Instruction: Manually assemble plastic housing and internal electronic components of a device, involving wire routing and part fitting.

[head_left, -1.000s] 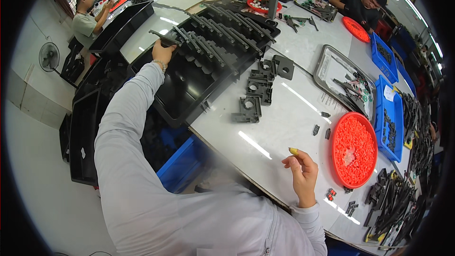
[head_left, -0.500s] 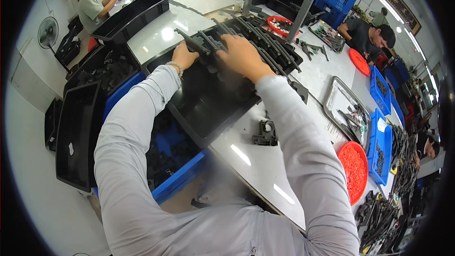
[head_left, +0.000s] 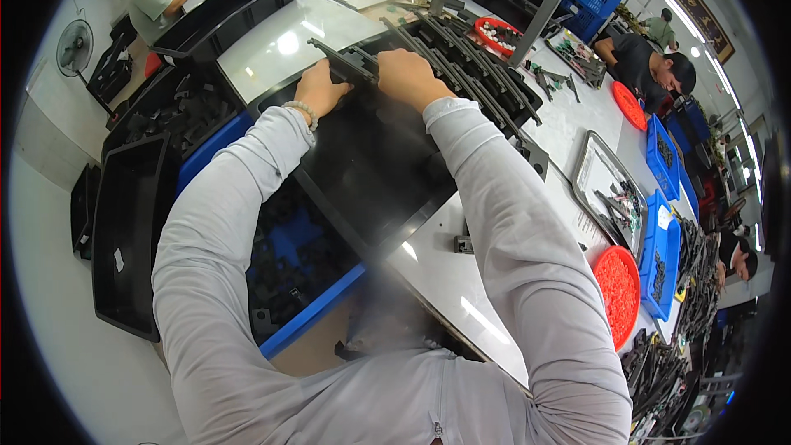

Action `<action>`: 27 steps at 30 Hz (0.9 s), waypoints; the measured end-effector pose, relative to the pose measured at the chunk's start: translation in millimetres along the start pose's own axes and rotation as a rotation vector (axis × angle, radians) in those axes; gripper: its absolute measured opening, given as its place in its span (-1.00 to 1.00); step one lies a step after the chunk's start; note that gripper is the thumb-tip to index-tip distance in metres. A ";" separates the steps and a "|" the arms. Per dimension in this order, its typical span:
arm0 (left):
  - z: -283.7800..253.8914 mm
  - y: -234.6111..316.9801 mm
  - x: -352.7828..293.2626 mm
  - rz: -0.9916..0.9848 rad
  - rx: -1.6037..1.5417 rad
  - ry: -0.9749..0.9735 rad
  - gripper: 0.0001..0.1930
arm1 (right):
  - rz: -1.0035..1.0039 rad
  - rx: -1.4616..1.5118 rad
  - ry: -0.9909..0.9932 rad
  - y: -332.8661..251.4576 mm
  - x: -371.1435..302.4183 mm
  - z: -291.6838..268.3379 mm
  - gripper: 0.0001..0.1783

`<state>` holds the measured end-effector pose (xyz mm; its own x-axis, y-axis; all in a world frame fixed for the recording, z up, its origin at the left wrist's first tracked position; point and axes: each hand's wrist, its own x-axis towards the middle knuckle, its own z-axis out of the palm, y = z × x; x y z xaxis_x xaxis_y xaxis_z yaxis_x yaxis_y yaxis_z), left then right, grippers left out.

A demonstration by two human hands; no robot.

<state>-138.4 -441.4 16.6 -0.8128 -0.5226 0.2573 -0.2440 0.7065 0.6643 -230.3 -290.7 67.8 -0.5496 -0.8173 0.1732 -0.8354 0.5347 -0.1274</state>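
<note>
Both of my hands are closed on one long black plastic part (head_left: 339,60) above the far end of a black tray (head_left: 362,235). My left hand (head_left: 322,91), with a beaded bracelet at the wrist, grips it near its left end. Fingers of my right hand (head_left: 405,78) wrap its right side, and that end is hidden behind them. Beyond and to the right of my right hand, several similar long black parts (head_left: 461,62) lie in slanting rows. The near part of the black tray shows a bare, shiny bottom.
Left of the tray stand a blue crate (head_left: 317,301) of dark parts and a tilted black bin (head_left: 124,239). To the right are a metal tray (head_left: 587,189), a red bowl of small red pieces (head_left: 616,297) and blue bins (head_left: 659,259). A metal post (head_left: 540,12) rises behind. Other people sit farther off.
My right hand has come down and closed on the right side of the black part, nearer my left hand. The view has shifted slightly.
</note>
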 end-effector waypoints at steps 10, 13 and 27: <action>14.4 -1.9 13.1 -0.009 0.136 -0.063 -0.57 | -0.015 0.062 0.177 10.1 -6.1 11.4 -0.81; 28.0 -8.3 21.6 0.010 0.187 -0.019 -0.58 | -0.002 0.068 0.174 12.2 -7.2 13.2 -0.80; 25.1 10.6 20.7 0.037 0.342 0.017 -0.58 | 0.023 0.025 0.181 19.7 -28.9 17.3 -0.61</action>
<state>-171.1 -432.8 11.4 -0.8160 -0.4998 0.2903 -0.3805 0.8426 0.3810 -230.7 -260.2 43.4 -0.5636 -0.7518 0.3422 -0.8232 0.5456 -0.1571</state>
